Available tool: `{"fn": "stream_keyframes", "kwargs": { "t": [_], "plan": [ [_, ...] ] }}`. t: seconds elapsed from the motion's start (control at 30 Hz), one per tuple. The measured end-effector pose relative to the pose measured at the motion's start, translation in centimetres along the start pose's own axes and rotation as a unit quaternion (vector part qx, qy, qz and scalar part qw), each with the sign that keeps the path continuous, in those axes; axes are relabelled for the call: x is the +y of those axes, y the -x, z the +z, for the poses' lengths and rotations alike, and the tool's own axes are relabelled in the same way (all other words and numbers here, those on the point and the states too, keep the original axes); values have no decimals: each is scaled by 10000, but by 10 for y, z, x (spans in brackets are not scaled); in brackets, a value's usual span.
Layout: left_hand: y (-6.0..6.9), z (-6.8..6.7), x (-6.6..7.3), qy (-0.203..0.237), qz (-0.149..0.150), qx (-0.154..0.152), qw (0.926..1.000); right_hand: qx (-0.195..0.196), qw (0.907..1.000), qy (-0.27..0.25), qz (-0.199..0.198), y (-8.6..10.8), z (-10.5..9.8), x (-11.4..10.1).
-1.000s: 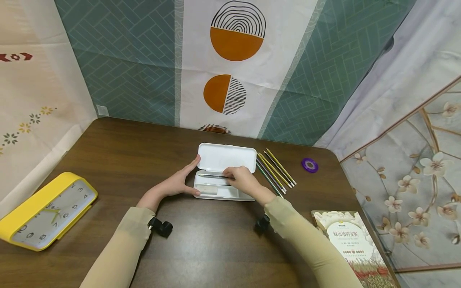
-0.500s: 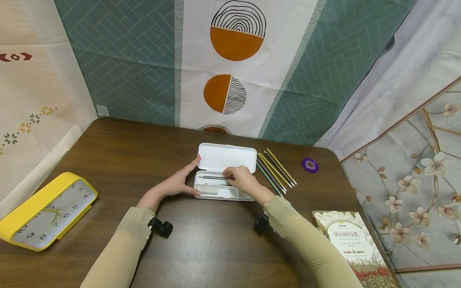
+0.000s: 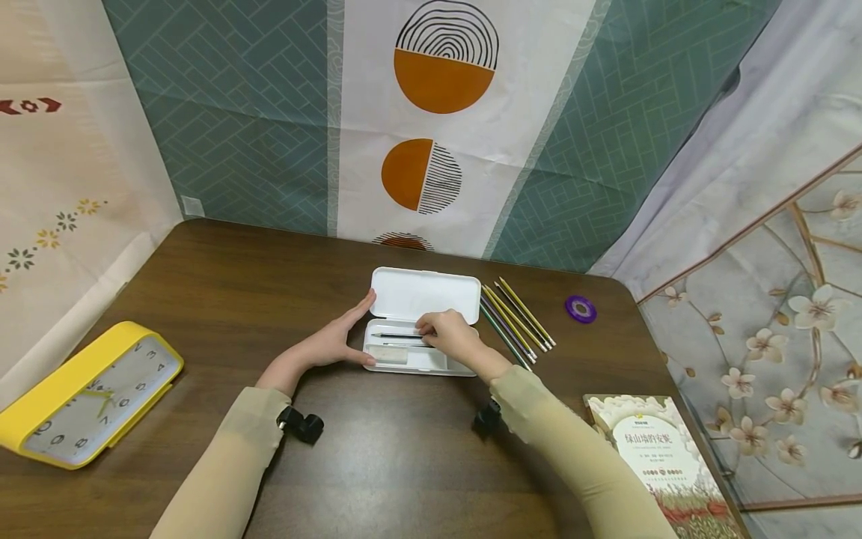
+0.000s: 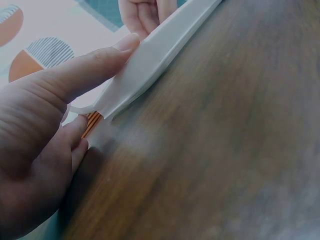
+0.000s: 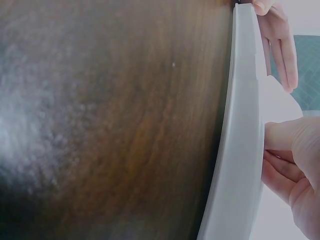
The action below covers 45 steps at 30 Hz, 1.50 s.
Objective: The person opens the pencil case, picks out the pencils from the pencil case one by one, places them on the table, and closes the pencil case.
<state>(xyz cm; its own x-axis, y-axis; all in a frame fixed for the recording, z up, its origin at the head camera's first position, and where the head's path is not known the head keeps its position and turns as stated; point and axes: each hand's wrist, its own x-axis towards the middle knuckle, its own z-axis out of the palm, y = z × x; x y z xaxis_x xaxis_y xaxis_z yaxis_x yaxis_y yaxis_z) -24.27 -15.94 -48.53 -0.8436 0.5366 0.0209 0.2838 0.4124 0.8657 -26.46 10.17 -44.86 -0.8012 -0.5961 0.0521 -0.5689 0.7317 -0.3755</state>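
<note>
A white pencil case (image 3: pixel 427 362) lies open on the table, its lid (image 3: pixel 424 290) tipped back. My left hand (image 3: pixel 328 340) spans the case's left end, fingers straight: the thumb touches the near left corner and a fingertip reaches the lid's edge. Inside the tray, my right hand (image 3: pixel 453 337) pinches a dark pencil (image 3: pixel 399 336) whose point faces left; the fingers cover its other end. Just nearer lies a second thin, pencil-like item (image 3: pixel 406 345). A whitish block, perhaps an eraser (image 3: pixel 387 355), sits in the near left compartment. The case wall hides the pencil in the right wrist view (image 5: pixel 240 120).
Several pencils (image 3: pixel 517 318) lie side by side right of the case. Farther right is a purple ring-shaped object (image 3: pixel 580 308). A book (image 3: pixel 663 457) rests at the table's right edge, and a yellow clock (image 3: pixel 94 393) stands on the left.
The dark pencil in my right hand has shifted slightly nearer inside the tray. My right fingers have barely moved; the left hand stays in place on the case.
</note>
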Motion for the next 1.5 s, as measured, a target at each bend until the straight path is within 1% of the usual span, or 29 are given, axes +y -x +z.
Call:
{"fn": "stream_keyframes", "kwargs": {
  "t": [0.4,0.7,0.87,1.0,1.2,1.37,1.5],
  "plan": [
    [-1,0,-1,50,15,-9,10000,-6,10000,-1,-25,-1,0,-1],
    [-1,1,0,19,-49,-13,10000,6,10000,35,0,-2,1,0],
    [0,0,1,51,-32,-8,10000,128,9999,-30,-24,-1,0,-1],
    [0,0,2,51,-40,-25,10000,328,9993,-49,-146,1,-5,-2],
    [0,-1,2,18,3,0,10000,776,9959,39,-461,4,-16,-6],
    [1,-1,2,-13,28,12,10000,1222,9909,24,-573,8,-27,-7],
    [1,-1,3,2,56,5,10000,1665,9839,42,-649,12,-38,-4]
  ]
}}
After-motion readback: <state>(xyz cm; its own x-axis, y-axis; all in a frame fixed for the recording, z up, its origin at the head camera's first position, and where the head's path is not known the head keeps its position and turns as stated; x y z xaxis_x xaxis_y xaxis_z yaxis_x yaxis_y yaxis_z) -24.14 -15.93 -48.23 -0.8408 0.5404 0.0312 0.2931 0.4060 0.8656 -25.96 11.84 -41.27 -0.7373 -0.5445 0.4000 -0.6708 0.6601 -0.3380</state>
